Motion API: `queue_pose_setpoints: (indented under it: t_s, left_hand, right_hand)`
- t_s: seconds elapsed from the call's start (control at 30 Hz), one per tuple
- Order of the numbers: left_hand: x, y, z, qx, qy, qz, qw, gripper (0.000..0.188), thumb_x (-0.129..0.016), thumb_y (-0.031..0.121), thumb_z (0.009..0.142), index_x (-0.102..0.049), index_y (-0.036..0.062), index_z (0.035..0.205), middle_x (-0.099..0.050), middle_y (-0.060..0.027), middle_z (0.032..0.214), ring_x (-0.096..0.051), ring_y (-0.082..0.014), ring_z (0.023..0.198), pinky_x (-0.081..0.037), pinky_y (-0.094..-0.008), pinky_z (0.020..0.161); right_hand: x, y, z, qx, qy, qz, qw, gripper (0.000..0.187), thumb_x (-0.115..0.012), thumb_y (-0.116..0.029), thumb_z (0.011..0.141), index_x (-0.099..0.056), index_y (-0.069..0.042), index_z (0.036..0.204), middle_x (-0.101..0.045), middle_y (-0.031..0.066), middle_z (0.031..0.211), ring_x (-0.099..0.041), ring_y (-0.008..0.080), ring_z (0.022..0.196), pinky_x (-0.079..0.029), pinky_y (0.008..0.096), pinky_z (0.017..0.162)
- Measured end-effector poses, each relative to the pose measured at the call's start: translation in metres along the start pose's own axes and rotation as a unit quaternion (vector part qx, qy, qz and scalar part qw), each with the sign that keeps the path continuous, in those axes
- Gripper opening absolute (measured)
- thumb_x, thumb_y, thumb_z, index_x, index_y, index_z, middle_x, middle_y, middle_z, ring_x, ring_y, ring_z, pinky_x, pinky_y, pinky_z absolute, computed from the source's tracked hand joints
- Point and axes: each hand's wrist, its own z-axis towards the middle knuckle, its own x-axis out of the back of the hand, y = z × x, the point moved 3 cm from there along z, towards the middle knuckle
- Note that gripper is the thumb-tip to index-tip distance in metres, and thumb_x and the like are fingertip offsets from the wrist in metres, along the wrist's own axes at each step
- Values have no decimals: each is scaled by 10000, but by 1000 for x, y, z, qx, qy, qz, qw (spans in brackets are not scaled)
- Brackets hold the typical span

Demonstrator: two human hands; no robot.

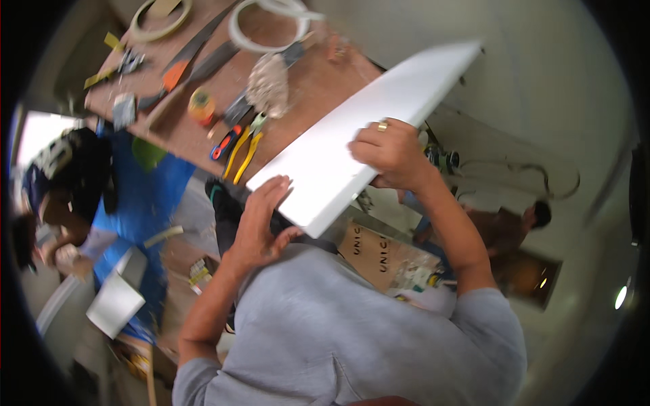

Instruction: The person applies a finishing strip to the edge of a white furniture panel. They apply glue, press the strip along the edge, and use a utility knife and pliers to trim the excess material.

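A long white board (359,128) slants from near my chest up to the far right, partly over the workbench. My right hand (393,154), with a ring on one finger, is closed over its right edge near the middle. At the near end my left hand (261,223) grips the corner, fingers on the upper face and thumb at the end edge. Just left of the board, yellow-handled pliers (247,152) lie beside a tool with a red and blue handle (227,142). The board hides part of the bench.
On the wooden workbench (311,81) lie a white coil of strip (233,30), a crumpled beige bundle (268,84) and an orange-yellow roll (201,106). A person (64,183) is at left by a blue sheet (135,196); another person (501,227) is at right. A cardboard box (369,254) stands below.
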Motion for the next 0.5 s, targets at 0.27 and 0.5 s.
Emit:
queue_pose_setpoints:
  t_s: [0.27, 0.5]
  left_hand:
    - [-9, 12, 26, 83, 38, 15, 996, 438, -681, -52, 892, -622, -9, 1324, -695, -168, 1282, -663, -242, 1202, -512, -349, 1008]
    - [-13, 1, 16, 166, 107, -75, 978, 302, -733, -43, 911, -670, -68, 1205, -733, -94, 1114, -681, -158, 1020, -523, -300, 920]
  right_hand:
    - [3, 6, 4, 18, 63, 29, 997, 361, -797, -125, 609, -600, -127, 911, -593, 16, 852, -660, 260, 808, -497, 412, 726]
    - [4, 61, -33, 45, 132, 147, 979, 413, -800, -347, 839, -695, -124, 1169, -676, 44, 1094, -662, 279, 1017, -468, 464, 960]
